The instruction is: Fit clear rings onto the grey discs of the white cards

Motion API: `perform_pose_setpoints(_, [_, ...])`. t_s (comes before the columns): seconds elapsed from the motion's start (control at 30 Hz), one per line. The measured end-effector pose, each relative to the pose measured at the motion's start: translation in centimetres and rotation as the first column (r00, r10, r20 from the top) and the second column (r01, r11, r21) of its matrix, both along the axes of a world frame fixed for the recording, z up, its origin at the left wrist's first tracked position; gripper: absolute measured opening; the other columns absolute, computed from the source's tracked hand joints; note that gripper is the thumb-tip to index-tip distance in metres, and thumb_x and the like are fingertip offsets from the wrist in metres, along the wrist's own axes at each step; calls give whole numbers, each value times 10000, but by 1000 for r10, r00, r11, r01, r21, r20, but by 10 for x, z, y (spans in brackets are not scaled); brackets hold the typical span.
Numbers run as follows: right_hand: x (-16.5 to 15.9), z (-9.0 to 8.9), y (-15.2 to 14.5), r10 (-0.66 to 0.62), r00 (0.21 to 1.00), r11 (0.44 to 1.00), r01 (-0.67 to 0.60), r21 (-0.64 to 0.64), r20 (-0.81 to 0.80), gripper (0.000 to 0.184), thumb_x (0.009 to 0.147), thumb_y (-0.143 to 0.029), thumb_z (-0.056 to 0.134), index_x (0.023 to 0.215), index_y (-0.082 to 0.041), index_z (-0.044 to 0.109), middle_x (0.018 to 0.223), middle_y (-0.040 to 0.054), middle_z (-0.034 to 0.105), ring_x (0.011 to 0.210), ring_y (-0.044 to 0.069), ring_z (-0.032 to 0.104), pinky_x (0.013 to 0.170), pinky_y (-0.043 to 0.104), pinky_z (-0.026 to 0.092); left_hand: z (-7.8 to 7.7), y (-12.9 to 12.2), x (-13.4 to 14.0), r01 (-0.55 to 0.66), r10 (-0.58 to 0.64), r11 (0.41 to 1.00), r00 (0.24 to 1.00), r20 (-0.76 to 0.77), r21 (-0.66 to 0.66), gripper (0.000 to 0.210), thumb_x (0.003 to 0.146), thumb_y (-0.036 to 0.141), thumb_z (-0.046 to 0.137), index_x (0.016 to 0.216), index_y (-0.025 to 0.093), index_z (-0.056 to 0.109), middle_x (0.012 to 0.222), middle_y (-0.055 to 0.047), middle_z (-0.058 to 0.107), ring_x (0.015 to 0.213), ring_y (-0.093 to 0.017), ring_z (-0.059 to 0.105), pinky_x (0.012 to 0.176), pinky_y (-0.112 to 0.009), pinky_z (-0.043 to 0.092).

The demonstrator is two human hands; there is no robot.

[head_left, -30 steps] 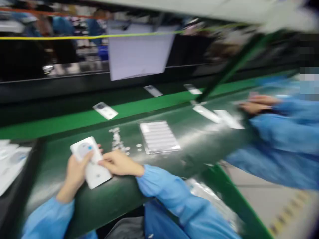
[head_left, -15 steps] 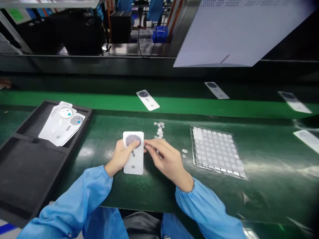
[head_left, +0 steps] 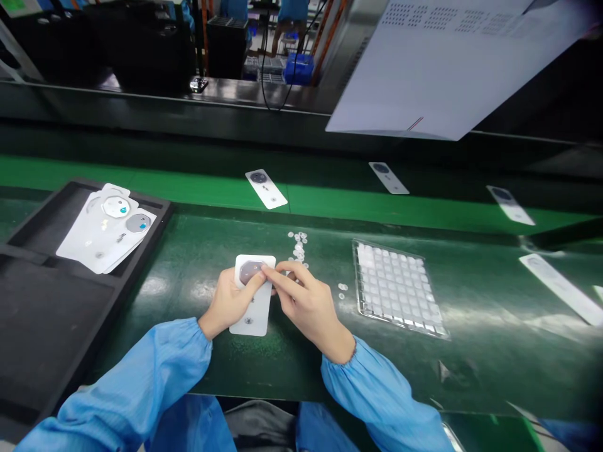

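A white phone back cover with a grey rounded camera area at its top is held upright in front of me. My left hand grips it by the left side, thumb across the front below the grey area. At the upper right edge, my right hand has its fingers closed on the cover, one fingertip touching the grey area's corner. Whether something small sits under that fingertip is hidden. Just beyond the right hand lie several small round clear pieces.
A black tray at left holds a stack of white covers. On the right lies a clear tray of white squares, with small discs beside it. More covers rest on the green strip behind. A white panel overhangs the back right.
My right fingers have moved left from beside the cover's edge onto its upper right corner. The cover has tilted slightly. My view has shifted a little; covers at the back right appear further left.
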State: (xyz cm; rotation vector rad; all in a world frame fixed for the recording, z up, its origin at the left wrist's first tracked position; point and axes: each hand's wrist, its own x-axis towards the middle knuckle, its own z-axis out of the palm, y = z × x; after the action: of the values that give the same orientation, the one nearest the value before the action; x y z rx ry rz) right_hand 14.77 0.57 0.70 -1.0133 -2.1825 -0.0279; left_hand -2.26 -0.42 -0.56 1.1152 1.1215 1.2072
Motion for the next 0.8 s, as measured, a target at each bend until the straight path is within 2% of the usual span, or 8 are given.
perform_pose_setpoints(0.2, [1,0,4,-13,999,999,10,-52,-46,211,1030,-203,565,1096,-228,764,996,59,735,718,111,674,613,220,530,-5,-1,-2,103,-93,991,989,113,-84,432,919,545,629,879,118,682,731,-30,636,628,-129,543,548,-219,416])
perform_pose_setpoints(0.43, [-1,1,2,-30,998,993,23,-117,-59,164,1031,-223,559,1036,-209,722,985,64,730,819,154,693,635,243,528,-8,-2,-3,90,-79,991,991,106,-103,449,957,528,573,795,118,659,688,-20,611,619,-122,505,548,-225,391])
perform_pose_setpoints(0.53, [-4,0,2,-31,996,976,12,-219,-84,177,1040,-243,516,999,-205,684,983,72,702,809,163,666,605,252,501,-8,-2,-2,72,-61,992,993,99,-106,451,939,533,602,789,113,673,686,-26,629,616,-126,521,545,-227,398])
perform_pose_setpoints(0.6, [-8,0,5,-32,970,928,-60,-368,-239,184,1038,-282,504,966,-202,653,972,77,669,812,169,640,605,259,498,-7,-1,-1,47,-26,990,988,155,-136,452,896,545,656,776,110,675,681,-35,653,600,-134,556,540,-229,420])
perform_pose_setpoints(0.63, [-10,0,6,-58,932,879,-123,-461,-357,188,1034,-315,511,951,-202,635,927,67,646,771,163,617,580,257,489,-7,0,0,49,-12,983,978,209,-175,451,868,555,684,806,109,687,698,-46,679,593,-147,588,539,-236,443])
perform_pose_setpoints(0.73, [-4,8,8,-249,708,684,-355,-638,-661,237,990,-445,582,937,-214,600,691,-23,491,546,116,448,439,227,364,-3,1,2,112,17,942,927,375,-317,530,793,582,742,1022,105,708,847,-113,764,617,-230,699,534,-295,528])
perform_pose_setpoints(0.77, [5,12,5,-317,633,652,-395,-647,-706,261,961,-478,620,934,-219,606,650,-45,437,514,104,393,419,218,319,-2,2,2,127,27,928,914,404,-349,572,778,585,751,1080,102,700,905,-141,777,639,-261,725,533,-318,549])
perform_pose_setpoints(0.8, [19,16,-1,-374,571,654,-396,-645,-730,282,925,-501,665,926,-222,622,635,-52,414,507,100,372,416,215,296,0,2,3,132,35,920,909,415,-368,598,768,584,758,1105,93,695,952,-167,780,664,-287,743,533,-335,565])
